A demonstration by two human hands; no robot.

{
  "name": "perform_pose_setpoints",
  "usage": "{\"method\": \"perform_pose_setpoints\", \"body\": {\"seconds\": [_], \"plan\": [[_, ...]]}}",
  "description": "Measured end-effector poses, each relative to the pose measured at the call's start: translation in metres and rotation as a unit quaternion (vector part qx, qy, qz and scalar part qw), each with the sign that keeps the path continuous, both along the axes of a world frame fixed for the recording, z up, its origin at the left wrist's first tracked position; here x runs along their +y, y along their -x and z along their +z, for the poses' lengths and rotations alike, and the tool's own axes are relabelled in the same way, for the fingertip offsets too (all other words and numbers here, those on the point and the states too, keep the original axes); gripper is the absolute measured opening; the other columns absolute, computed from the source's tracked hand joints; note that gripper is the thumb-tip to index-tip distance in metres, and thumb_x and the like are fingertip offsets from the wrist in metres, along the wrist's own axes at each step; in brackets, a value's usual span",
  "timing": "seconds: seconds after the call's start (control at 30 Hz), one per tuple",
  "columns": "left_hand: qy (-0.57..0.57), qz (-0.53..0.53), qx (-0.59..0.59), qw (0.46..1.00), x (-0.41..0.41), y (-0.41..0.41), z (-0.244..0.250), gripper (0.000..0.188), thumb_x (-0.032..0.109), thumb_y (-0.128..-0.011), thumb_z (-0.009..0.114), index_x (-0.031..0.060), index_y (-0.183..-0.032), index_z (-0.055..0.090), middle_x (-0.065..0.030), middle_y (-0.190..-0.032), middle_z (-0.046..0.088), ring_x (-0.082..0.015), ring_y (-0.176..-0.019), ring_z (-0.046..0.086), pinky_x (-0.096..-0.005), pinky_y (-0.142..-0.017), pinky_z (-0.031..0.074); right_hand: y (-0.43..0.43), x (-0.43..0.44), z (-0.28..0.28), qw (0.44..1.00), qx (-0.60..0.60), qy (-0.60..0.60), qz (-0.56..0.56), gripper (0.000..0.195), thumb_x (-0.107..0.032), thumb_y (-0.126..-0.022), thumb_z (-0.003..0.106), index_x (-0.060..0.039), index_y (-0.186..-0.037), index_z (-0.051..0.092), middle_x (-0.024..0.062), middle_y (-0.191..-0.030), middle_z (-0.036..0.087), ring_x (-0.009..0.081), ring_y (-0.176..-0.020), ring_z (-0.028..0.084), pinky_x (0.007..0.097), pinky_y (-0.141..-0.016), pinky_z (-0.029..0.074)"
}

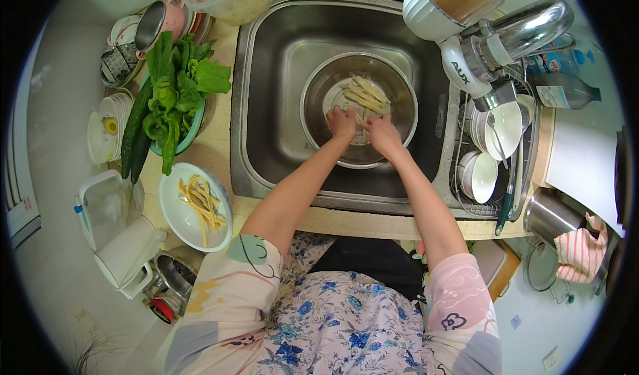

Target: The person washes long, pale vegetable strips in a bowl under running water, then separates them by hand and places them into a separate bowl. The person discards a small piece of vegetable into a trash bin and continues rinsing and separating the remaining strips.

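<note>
Both hands are inside a round stainless steel basin [312, 100] standing in the sink. Cloudy liquid covers the basin's bottom, and a bundle of pale yellow food strips [366, 95] lies at its far side. My left hand [342, 124] is at the near left of the bundle, fingers bent down. To its right, my right hand [383, 135] has its fingertips close to those of the left. A pale strip shows between them, and both hands appear to pinch it. The fingertips are partly hidden.
Around the basin is the steel sink [272, 140], with an AUX tap filter [457, 70] overhanging its right. A white bowl [172, 215] of yellow strips, leafy greens [174, 90] and cucumbers [137, 125] stand left. A dish rack [457, 175] with bowls [484, 175] stands right.
</note>
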State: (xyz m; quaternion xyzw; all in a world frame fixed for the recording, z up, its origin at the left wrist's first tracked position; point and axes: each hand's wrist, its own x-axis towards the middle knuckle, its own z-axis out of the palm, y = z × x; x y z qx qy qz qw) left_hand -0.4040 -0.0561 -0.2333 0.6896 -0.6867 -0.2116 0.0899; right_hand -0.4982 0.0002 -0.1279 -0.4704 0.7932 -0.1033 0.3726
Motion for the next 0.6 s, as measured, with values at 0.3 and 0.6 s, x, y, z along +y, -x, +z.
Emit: {"method": "perform_pose_setpoints", "body": {"seconds": [0.3,0.6], "plan": [[-0.369,-0.109,0.622,0.682,0.003,-0.025,0.21,0.028,0.018,-0.091,0.041,-0.0016,-0.109,0.051,-0.0088,-0.101,0.057,-0.0157,-0.096,0.054,-0.0279,-0.086,0.042,0.015,0.027,0.154,0.944,-0.273,0.154,-0.105,0.018,-0.016,-0.087,0.046,0.0,-0.084,0.054,0.0054,-0.064,0.054,0.0105,-0.058,0.052,0.0256,-0.053,0.04],[-0.343,-0.107,0.659,0.661,0.024,-0.054,0.34,0.022,0.011,-0.088,0.047,-0.0018,-0.106,0.052,-0.0085,-0.098,0.057,-0.0156,-0.091,0.056,-0.0284,-0.085,0.044,-0.003,0.048,0.268,0.902,-0.363,0.18,-0.146,0.02,-0.018,-0.087,0.048,0.0002,-0.085,0.058,-0.003,-0.062,0.047,0.0026,-0.057,0.04,0.0178,-0.05,0.034]]}}
